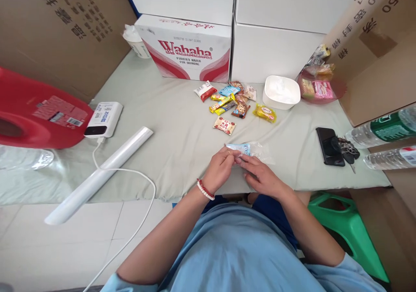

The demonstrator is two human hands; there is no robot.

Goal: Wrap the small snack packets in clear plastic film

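Both my hands meet at the near edge of the grey-green table (169, 127). My left hand (220, 167), with a red and white bead bracelet on its wrist, pinches the near end of a clear plastic bag (256, 150) that has a light blue wrapped item inside. My right hand (260, 176) grips the same end of the bag from the right. The bag lies flat on the table beyond my fingers. A loose pile of small wrapped snacks (230, 103) lies further back, with one red and white snack packet (224, 125) nearest my hands.
A white bowl (281, 92) and a pink dish of snacks (320, 88) sit at the back right. A phone with keys (329, 146) and two water bottles (386, 129) lie right. A plastic-wrap roll (100, 173), power bank (104, 119) and red jug (35, 114) lie left. Boxes (186, 49) line the back.
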